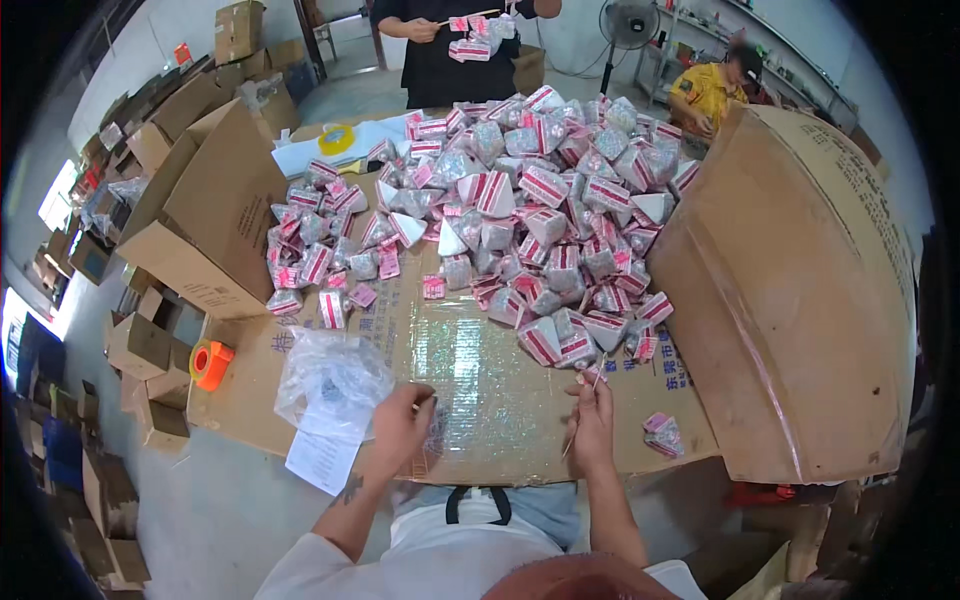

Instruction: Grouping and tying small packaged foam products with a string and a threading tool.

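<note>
My right hand (592,425) is closed around a thin pale stick (599,372), which slants up past the fingers toward the pile's near edge. A small pink bit shows at its upper part, too small to make out. My left hand (403,424) is curled with its fingertips pinched together; what they hold, if anything, is hidden. Beside it lie a crumpled clear plastic bag (325,375) and a white printed paper (322,455). Beyond both hands spreads a big heap of small clear packets with pink-and-white labels (545,190). One packet (662,436) lies alone right of my right hand.
Cardboard (270,430) covers the table. An open carton (215,215) stands left, a large one (790,300) right. An orange tape dispenser (211,364) sits at the left edge, yellow tape (336,139) at the back. Opposite, a person (445,60) holds a stick hung with packets; another sits behind.
</note>
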Demonstrator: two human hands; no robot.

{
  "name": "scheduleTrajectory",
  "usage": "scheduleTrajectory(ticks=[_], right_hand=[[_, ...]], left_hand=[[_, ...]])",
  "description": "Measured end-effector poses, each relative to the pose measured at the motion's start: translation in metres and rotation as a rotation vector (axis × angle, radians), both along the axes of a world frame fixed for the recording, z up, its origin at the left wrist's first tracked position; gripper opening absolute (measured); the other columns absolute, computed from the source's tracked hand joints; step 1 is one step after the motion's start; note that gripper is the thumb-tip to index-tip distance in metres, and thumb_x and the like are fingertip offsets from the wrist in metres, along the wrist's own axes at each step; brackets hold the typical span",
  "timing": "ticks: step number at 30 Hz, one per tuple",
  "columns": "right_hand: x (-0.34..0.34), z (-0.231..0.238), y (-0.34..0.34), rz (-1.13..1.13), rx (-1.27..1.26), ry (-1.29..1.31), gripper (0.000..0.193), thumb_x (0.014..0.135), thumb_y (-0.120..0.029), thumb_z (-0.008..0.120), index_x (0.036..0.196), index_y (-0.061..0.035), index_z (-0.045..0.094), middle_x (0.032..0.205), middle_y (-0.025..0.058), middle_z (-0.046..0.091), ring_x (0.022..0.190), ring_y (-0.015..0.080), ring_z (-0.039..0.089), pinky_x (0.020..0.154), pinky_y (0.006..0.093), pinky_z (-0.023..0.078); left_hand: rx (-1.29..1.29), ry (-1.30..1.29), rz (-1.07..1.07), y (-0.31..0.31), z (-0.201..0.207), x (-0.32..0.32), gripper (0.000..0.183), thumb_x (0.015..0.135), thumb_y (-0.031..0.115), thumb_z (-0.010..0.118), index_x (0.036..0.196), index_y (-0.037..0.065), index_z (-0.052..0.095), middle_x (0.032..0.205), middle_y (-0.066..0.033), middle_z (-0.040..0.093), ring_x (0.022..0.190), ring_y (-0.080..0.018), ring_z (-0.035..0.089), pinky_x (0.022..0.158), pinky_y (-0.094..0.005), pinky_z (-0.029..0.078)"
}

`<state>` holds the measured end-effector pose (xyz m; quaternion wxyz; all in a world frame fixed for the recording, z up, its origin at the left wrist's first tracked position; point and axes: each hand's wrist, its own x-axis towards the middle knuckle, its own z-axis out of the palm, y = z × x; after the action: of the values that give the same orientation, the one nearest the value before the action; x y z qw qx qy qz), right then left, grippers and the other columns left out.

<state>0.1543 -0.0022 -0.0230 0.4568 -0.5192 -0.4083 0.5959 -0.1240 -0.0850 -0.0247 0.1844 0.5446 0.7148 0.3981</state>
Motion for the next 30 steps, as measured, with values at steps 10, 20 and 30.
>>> scheduleTrajectory(ticks=[10, 20, 30], right_hand=[[-0.01, -0.003, -0.01, 0.085, -0.034, 0.124, 0.046, 0.107, -0.042, 0.046, 0.139, -0.0092, 0.049, 0.105, 0.0007, 0.062, 0.068, 0.0032, 0.041, 0.052, 0.02, 0.038], [-0.007, -0.01, -0.017, 0.1, -0.009, -0.18, 0.04, 0.105, -0.035, 0.053, 0.127, -0.0024, 0.06, 0.1, 0.0041, 0.066, 0.063, 0.0044, 0.047, 0.052, 0.0224, 0.038], [-0.025, -0.02, -0.028, 0.235, -0.033, -0.222, 0.04, 0.105, -0.029, 0.054, 0.126, 0.0045, 0.06, 0.11, 0.0121, 0.068, 0.104, 0.0171, 0.061, 0.095, 0.0311, 0.047]], left_hand=[[-0.04, 0.038, 0.078, -0.038, -0.013, -0.017, 0.016, 0.085, 0.013, 0.071, 0.098, 0.005, 0.068, 0.089, -0.0148, 0.068, 0.079, -0.033, 0.068, 0.071, -0.0402, 0.055], [-0.068, 0.121, 0.138, -0.038, -0.021, -0.056, 0.014, 0.089, 0.01, 0.067, 0.102, 0.004, 0.069, 0.093, -0.0116, 0.07, 0.074, -0.0261, 0.07, 0.066, -0.0363, 0.054], [-0.176, 0.382, -0.007, -0.003, -0.025, -0.031, 0.013, 0.089, 0.016, 0.069, 0.099, 0.009, 0.069, 0.093, -0.0079, 0.068, 0.079, -0.0263, 0.069, 0.067, -0.0379, 0.054]])
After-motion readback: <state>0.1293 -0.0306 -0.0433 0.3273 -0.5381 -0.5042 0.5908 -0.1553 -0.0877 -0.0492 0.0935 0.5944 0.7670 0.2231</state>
